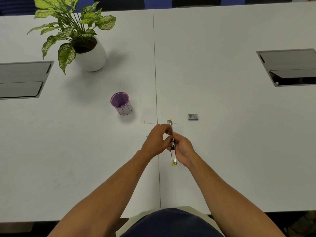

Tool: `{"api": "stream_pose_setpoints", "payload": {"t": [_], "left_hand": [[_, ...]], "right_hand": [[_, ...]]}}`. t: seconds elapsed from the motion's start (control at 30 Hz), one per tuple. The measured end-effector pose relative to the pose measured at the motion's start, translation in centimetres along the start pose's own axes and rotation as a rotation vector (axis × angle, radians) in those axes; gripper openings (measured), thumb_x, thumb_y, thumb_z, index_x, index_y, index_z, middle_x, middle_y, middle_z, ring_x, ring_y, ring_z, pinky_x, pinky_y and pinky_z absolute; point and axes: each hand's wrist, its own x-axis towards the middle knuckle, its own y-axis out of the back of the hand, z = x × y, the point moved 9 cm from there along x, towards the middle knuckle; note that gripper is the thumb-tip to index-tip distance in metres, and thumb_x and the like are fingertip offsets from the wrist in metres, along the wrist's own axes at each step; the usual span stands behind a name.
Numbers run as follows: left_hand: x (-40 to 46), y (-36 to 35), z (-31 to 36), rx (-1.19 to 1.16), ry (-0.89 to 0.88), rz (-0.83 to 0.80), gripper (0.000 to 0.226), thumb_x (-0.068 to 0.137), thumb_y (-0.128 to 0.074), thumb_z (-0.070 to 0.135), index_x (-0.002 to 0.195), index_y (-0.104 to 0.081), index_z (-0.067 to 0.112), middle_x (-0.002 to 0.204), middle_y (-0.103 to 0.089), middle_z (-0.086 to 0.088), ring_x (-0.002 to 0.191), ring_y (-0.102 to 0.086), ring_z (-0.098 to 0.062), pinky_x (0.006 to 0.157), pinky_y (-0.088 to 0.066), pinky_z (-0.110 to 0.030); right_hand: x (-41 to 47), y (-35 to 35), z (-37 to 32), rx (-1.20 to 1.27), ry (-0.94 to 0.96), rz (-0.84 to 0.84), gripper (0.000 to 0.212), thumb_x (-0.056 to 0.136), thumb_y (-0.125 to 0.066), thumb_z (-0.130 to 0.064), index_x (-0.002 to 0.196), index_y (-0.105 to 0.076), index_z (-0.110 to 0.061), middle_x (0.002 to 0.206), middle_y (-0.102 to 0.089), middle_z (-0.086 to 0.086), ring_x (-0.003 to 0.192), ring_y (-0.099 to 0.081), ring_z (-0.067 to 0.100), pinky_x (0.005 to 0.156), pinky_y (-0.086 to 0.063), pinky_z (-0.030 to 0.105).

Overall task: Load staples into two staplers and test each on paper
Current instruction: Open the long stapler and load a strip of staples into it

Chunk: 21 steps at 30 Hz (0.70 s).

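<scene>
A yellow stapler (173, 155) lies swung fully open in a straight line on the white table, its metal staple channel facing up. My right hand (183, 149) grips its middle from the right side. My left hand (156, 141) has its fingers curled over the channel near the hinge; what they pinch is too small to tell. A small box of staples (192, 117) lies to the far right of the stapler. A white sheet of paper (148, 116) lies just beyond my hands, barely visible against the table. A speck of purple (146, 137) peeks out left of my left hand.
A purple pen cup (121, 103) stands left of the paper. A potted plant in a white pot (91, 55) is at the back left. Recessed cable hatches (289, 67) (24, 79) sit at both sides. A table seam (156, 100) runs down the middle.
</scene>
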Motion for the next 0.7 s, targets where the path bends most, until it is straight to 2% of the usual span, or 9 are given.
{"api": "stream_pose_setpoints", "payload": {"t": [0.1, 0.17, 0.23, 0.3, 0.4, 0.5, 0.57, 0.63, 0.7], "left_hand": [[-0.2, -0.1, -0.7, -0.098, 0.095, 0.003, 0.037, 0.084, -0.066, 0.005, 0.118, -0.058, 0.015, 0.096, -0.065, 0.002, 0.084, -0.059, -0.007, 0.071, -0.043, -0.008], [-0.2, -0.2, -0.9, -0.138, 0.127, -0.005, 0.033, 0.084, -0.065, 0.001, 0.114, -0.062, 0.014, 0.094, -0.067, 0.001, 0.08, -0.06, -0.007, 0.068, -0.045, -0.005], [-0.2, -0.5, -0.7, -0.117, 0.108, -0.033, 0.024, 0.083, -0.065, -0.001, 0.102, -0.068, 0.013, 0.091, -0.068, 0.001, 0.081, -0.062, -0.011, 0.071, -0.046, -0.007], [-0.4, -0.7, -0.4, -0.122, 0.093, -0.035, 0.016, 0.083, -0.066, 0.0, 0.094, -0.069, 0.01, 0.092, -0.068, -0.001, 0.084, -0.063, -0.014, 0.075, -0.048, -0.016], [-0.9, -1.1, -0.4, -0.123, 0.076, -0.018, 0.011, 0.083, -0.069, 0.005, 0.094, -0.068, 0.008, 0.097, -0.068, -0.004, 0.091, -0.063, -0.017, 0.083, -0.05, -0.023], [-1.1, -1.5, -0.1, -0.08, 0.034, -0.03, 0.014, 0.084, -0.065, 0.001, 0.096, -0.07, 0.007, 0.102, -0.068, -0.004, 0.095, -0.062, -0.015, 0.084, -0.047, -0.015], [-1.1, -1.8, -0.2, -0.04, 0.03, -0.037, 0.018, 0.085, -0.058, -0.004, 0.095, -0.07, 0.005, 0.103, -0.07, -0.005, 0.097, -0.062, -0.017, 0.085, -0.05, -0.024], [-1.1, -2.4, -0.7, -0.016, 0.045, -0.047, 0.021, 0.086, -0.055, -0.005, 0.095, -0.07, 0.004, 0.102, -0.071, -0.005, 0.094, -0.064, -0.017, 0.083, -0.052, -0.028], [-1.1, -3.2, -1.5, 0.011, 0.091, -0.063, 0.019, 0.088, -0.055, 0.0, 0.097, -0.071, 0.007, 0.101, -0.072, -0.004, 0.092, -0.065, -0.017, 0.078, -0.049, -0.021]], "right_hand": [[0.3, -0.3, 0.3, -0.016, 0.009, -0.017, 0.032, 0.104, -0.039, -0.016, 0.112, -0.068, -0.004, 0.091, -0.063, 0.008, 0.063, -0.055, 0.014, 0.054, -0.046, 0.025], [0.4, -0.2, 0.5, 0.0, 0.009, -0.013, 0.033, 0.104, -0.038, -0.016, 0.109, -0.069, -0.006, 0.093, -0.069, 0.008, 0.068, -0.059, 0.016, 0.055, -0.046, 0.025], [0.4, 0.1, 0.7, 0.036, -0.004, 0.015, 0.03, 0.101, -0.042, -0.012, 0.097, -0.071, -0.008, 0.084, -0.074, 0.006, 0.064, -0.066, 0.014, 0.052, -0.049, 0.024], [0.5, 0.6, 0.8, 0.038, -0.014, 0.053, 0.028, 0.098, -0.046, -0.011, 0.087, -0.073, -0.009, 0.073, -0.071, 0.004, 0.057, -0.064, 0.012, 0.049, -0.05, 0.023], [0.7, 1.0, 0.5, -0.004, 0.007, 0.068, 0.028, 0.096, -0.048, -0.009, 0.081, -0.071, -0.011, 0.069, -0.067, 0.005, 0.056, -0.062, 0.012, 0.053, -0.051, 0.025], [0.9, 1.1, 0.1, -0.029, 0.027, 0.038, 0.029, 0.1, -0.043, -0.006, 0.09, -0.07, -0.008, 0.077, -0.073, 0.006, 0.068, -0.07, 0.015, 0.065, -0.053, 0.029], [0.9, 1.2, 0.3, -0.045, 0.007, 0.023, 0.028, 0.102, -0.041, -0.007, 0.101, -0.068, -0.003, 0.086, -0.073, 0.01, 0.075, -0.071, 0.019, 0.071, -0.054, 0.032], [1.0, 1.7, 0.7, -0.094, -0.017, 0.02, 0.028, 0.103, -0.039, -0.008, 0.109, -0.065, 0.001, 0.092, -0.07, 0.014, 0.079, -0.068, 0.022, 0.072, -0.054, 0.033], [1.0, 2.2, 0.8, -0.145, -0.031, 0.022, 0.029, 0.103, -0.038, -0.009, 0.112, -0.064, 0.001, 0.093, -0.069, 0.016, 0.078, -0.067, 0.023, 0.068, -0.055, 0.033]]}}
